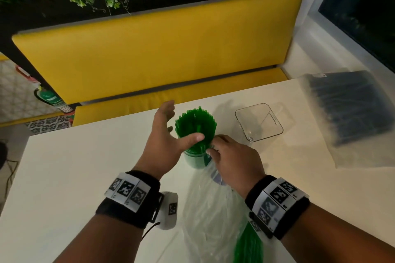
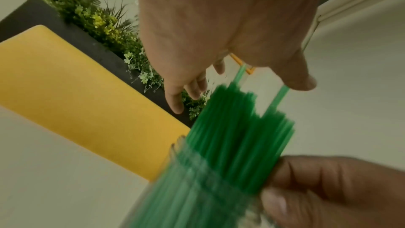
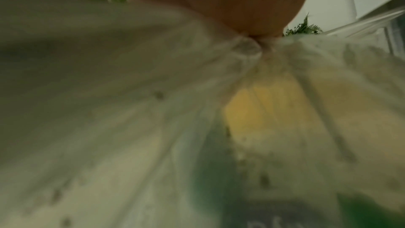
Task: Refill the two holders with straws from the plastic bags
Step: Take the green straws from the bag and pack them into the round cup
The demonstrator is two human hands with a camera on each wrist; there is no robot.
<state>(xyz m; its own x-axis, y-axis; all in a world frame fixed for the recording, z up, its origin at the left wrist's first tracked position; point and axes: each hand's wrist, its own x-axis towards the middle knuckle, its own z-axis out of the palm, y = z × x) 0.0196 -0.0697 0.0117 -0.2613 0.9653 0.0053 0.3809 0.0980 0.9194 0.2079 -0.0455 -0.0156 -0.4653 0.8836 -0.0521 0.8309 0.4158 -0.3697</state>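
Green straws (image 1: 195, 126) stand bunched in a clear round holder (image 1: 193, 159) at the middle of the white table (image 1: 85, 166). My left hand (image 1: 181, 126) cups the bunch with fingers spread, and its thumb touches the straws (image 2: 236, 136). My right hand (image 1: 213, 145) pinches the gathered mouth of a clear plastic bag (image 1: 211, 215) right beside the holder's rim. The bag (image 3: 247, 49) trails back toward me, with a few green straws (image 1: 249, 243) left in it. A second clear, square holder (image 1: 259, 123) stands empty to the right.
A plastic bag of dark straws (image 1: 350, 111) lies at the table's right side. Behind the table's far edge runs a yellow bench (image 1: 160, 49) with plants above it.
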